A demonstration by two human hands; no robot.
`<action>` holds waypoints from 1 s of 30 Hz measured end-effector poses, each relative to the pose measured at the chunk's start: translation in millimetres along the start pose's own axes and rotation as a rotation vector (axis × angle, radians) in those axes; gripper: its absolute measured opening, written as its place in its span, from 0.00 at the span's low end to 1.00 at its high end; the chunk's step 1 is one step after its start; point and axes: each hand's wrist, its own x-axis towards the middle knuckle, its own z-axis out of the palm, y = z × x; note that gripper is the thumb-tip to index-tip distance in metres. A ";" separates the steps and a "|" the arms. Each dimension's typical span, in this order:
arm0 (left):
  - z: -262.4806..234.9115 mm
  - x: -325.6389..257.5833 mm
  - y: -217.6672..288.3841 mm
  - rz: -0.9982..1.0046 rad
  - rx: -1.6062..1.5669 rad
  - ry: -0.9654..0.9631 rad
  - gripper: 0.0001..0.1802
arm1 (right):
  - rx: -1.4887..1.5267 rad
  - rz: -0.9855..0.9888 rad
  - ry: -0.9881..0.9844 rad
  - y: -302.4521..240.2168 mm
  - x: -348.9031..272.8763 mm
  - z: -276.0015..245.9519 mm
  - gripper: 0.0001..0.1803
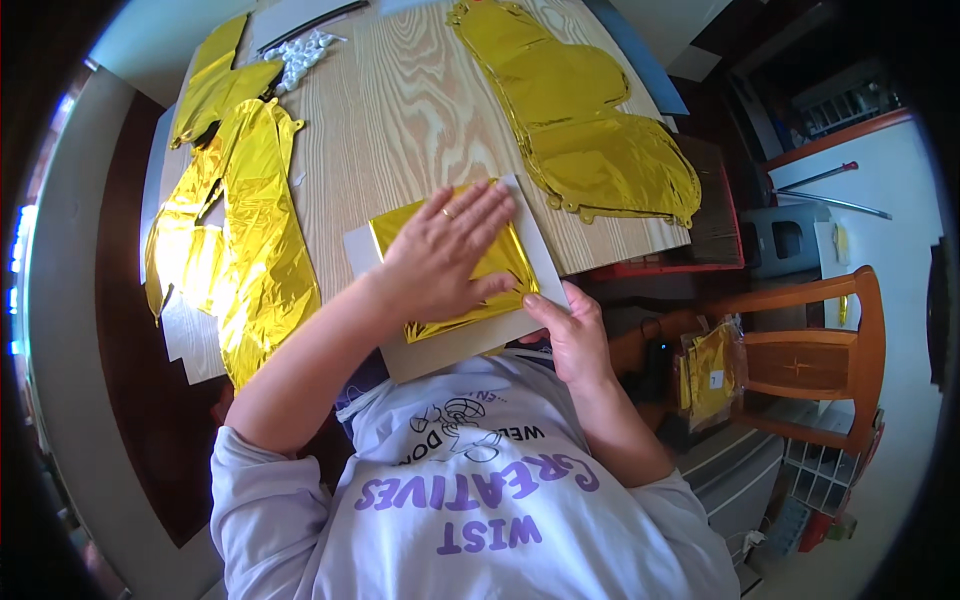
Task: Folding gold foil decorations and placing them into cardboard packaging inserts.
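A folded gold foil sheet (pixel 465 322) lies on a pale flat card (pixel 430 362) at the table's near edge, close to my body. My left hand (pixel 447 245) rests flat on the foil with its fingers stretched out, covering much of its middle. At the card's right side, my right hand (pixel 575 328) grips the edge, thumb on top by the foil's corner and fingers partly hidden beneath.
Flat gold foil balloons lie at the left (pixel 255 190) and right (pixel 575 100) of the wooden table (pixel 390 100). White curled pieces (pixel 300 58) and a black rod (pixel 315 25) are at the far left. A wooden chair (pixel 868 340) holds bagged gold foil (pixel 712 372).
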 end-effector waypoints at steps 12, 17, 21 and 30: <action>-28.0 -13.0 -31.1 -0.279 -0.361 0.102 0.28 | -0.009 0.009 -0.019 5.9 -1.7 -3.0 0.10; -29.2 1.9 -45.2 -0.401 -0.547 0.039 0.25 | -0.064 -0.118 -0.017 4.3 -11.9 -1.9 0.10; -33.2 9.9 -56.0 -0.586 -0.954 -0.147 0.19 | -0.141 -0.185 0.044 -5.6 -18.2 1.2 0.10; -50.4 -0.4 -57.0 -0.847 -1.028 -0.237 0.18 | -0.092 -0.184 0.093 3.3 -12.9 -0.9 0.10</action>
